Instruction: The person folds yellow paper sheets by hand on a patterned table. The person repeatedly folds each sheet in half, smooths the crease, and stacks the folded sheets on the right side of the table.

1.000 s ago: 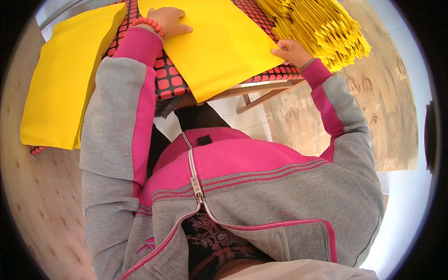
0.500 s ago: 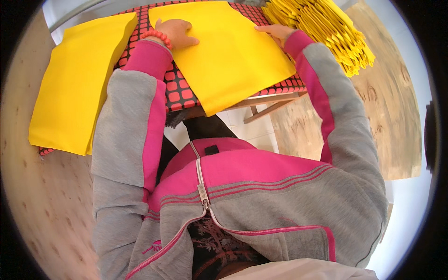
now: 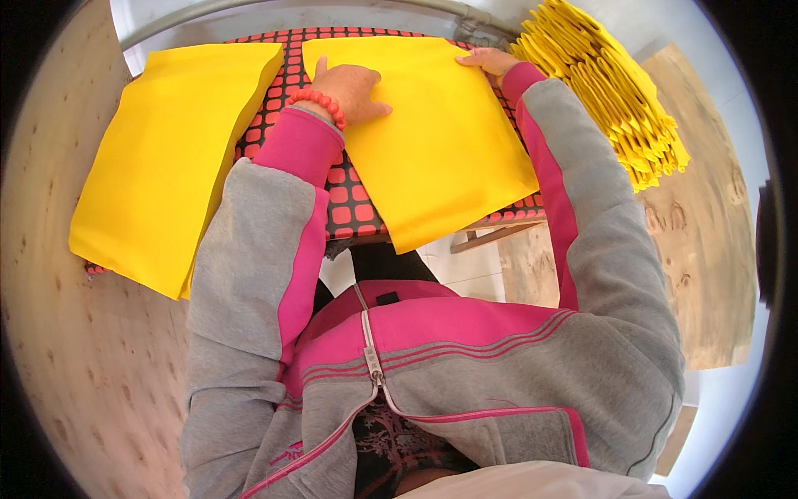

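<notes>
A flat yellow fabric piece (image 3: pixel 440 158) lies at an angle on the red-and-black patterned tabletop (image 3: pixel 350 204), its near corner overhanging the front edge. My left hand (image 3: pixel 349 91), with a red bead bracelet at the wrist, rests on its left part, thumb and fingers apart. At the far right edge of the fabric, my right hand (image 3: pixel 490 63) has its thumb on top and the other fingers curled at the side, partly hidden; it appears to pinch the edge. To the left sits a thick stack of similar yellow pieces (image 3: pixel 170 158).
A tall pile of folded yellow pieces (image 3: pixel 607 91) stands beyond my right forearm, near a wooden board (image 3: pixel 698 224). Another wooden surface (image 3: pixel 125 374) is at the left. A metal pipe (image 3: pixel 366 4) runs behind the table.
The whole view has shifted, so the table and the fabric sit lower and farther right in the picture. Both hands keep nearly the same places on the fabric piece.
</notes>
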### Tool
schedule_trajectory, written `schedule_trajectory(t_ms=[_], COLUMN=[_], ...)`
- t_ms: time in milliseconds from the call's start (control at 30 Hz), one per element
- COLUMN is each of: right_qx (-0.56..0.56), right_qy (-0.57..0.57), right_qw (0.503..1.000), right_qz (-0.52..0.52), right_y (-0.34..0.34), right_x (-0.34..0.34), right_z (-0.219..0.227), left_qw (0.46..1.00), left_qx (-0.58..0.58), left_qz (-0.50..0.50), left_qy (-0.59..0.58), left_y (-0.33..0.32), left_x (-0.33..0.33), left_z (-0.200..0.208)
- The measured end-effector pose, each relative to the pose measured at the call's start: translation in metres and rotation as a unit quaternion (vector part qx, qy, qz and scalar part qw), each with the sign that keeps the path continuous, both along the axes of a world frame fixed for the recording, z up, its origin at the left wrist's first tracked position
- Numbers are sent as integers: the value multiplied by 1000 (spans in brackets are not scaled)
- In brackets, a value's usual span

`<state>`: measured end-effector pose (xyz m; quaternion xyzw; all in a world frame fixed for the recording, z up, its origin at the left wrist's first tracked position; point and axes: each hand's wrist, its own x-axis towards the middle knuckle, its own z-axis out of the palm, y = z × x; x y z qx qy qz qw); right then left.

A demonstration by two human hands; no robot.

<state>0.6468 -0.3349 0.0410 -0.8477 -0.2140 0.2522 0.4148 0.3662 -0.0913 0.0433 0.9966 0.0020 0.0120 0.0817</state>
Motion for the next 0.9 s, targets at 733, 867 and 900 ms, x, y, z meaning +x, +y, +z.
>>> schedule_trajectory(t_ms=[733, 867, 900], right_qx=[60, -45, -72], right_qy=[278, -250, -467], right_qw=[959, 962, 870], right_qz=[-8, 102, 140], right_y=[42, 43, 39], right_x=[17, -3, -11], right_z=[9, -2, -9], left_qw=[999, 998, 997], left_qx=[-8, 41, 38], left_qz=[36, 49, 48], left_qy=[17, -14, -55], left_y=[0, 0, 0], left_x=[-2, -4, -5], left_z=[-3, -2, -3])
